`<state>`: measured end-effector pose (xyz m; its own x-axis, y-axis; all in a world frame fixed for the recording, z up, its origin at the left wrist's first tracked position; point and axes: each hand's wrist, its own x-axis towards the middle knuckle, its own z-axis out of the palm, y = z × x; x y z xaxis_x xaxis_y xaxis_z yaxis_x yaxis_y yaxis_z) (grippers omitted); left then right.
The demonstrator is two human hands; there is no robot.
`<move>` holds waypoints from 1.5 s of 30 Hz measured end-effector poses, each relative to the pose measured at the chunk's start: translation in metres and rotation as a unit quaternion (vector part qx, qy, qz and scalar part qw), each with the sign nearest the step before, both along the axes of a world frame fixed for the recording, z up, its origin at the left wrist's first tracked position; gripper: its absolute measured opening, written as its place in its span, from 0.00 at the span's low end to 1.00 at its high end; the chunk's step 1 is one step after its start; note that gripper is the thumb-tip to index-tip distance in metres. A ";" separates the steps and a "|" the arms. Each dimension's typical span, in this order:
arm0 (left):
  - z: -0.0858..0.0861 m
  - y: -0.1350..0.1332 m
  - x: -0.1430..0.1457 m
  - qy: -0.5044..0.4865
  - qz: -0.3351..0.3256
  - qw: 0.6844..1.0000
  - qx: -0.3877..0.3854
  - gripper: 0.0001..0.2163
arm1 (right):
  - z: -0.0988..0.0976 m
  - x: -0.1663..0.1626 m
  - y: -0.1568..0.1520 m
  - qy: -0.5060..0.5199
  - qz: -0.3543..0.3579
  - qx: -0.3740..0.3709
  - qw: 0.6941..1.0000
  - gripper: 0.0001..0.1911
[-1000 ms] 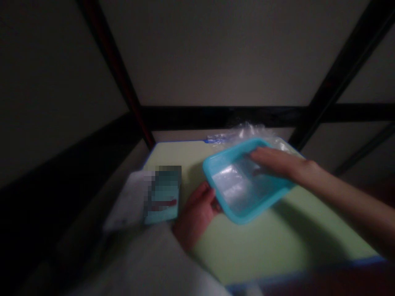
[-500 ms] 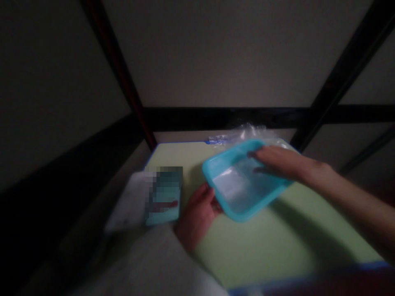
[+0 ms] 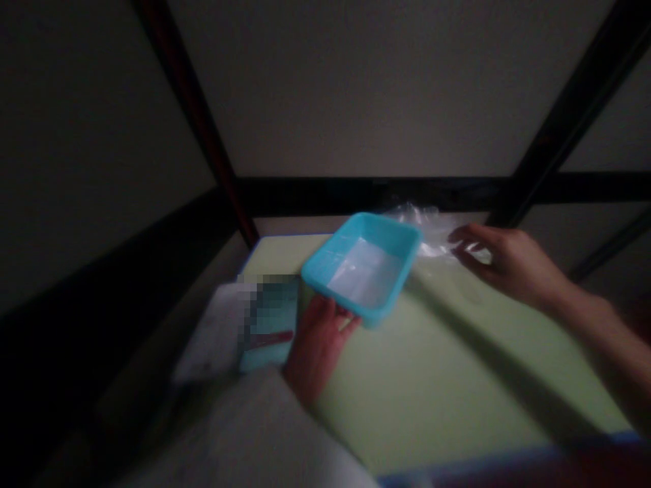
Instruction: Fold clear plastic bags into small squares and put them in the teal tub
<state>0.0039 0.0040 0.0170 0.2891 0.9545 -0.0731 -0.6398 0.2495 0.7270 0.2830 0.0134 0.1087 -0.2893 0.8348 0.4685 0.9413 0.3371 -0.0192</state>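
Observation:
My left hand (image 3: 320,342) grips the near edge of a turquoise plastic tray (image 3: 394,291) and tilts it above the table. Inside the tray is a whitish, shiny layer (image 3: 361,271); whether it is clear packets or the bottom itself I cannot tell. To the right, my right hand (image 3: 508,261) hovers apart from the tray, fingers curved and a gap between them and the thumb. Just left of its fingertips lies a crumpled clear plastic bag (image 3: 432,234), on the far edge of the table.
A pale green table (image 3: 437,386) with a blue edge stands against a grey wall with dark bars. On its left are a teal booklet-like item (image 3: 272,349), partly blurred, and a white sheet (image 3: 216,332).
My right hand has come out of the tray and moved right, over to the plastic bag. With my left hand the tray has shifted left and away from me.

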 end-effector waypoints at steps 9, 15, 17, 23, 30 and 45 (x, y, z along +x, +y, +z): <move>0.004 0.001 0.004 -0.034 0.059 0.997 0.032 0.08 | -0.029 0.014 -0.006 -0.003 -0.008 -0.053 0.999 0.13; 0.000 0.008 0.003 -0.048 0.076 0.996 0.030 0.09 | -0.050 0.026 0.006 0.021 0.003 -0.095 0.995 0.12; -0.003 0.011 0.002 -0.053 0.088 0.994 0.031 0.09 | -0.057 0.027 0.013 0.039 0.008 -0.094 0.995 0.12; -0.009 0.022 0.001 -0.046 0.101 0.991 0.073 0.12 | -0.075 0.024 0.036 0.056 0.021 -0.116 0.991 0.12; -0.012 0.036 0.004 -0.035 0.122 0.987 0.100 0.14 | -0.093 0.024 0.058 0.026 0.003 -0.141 0.990 0.13; -0.018 0.052 -0.001 0.035 0.110 0.987 0.113 0.15 | -0.108 0.008 0.048 0.037 0.084 -0.184 0.979 0.21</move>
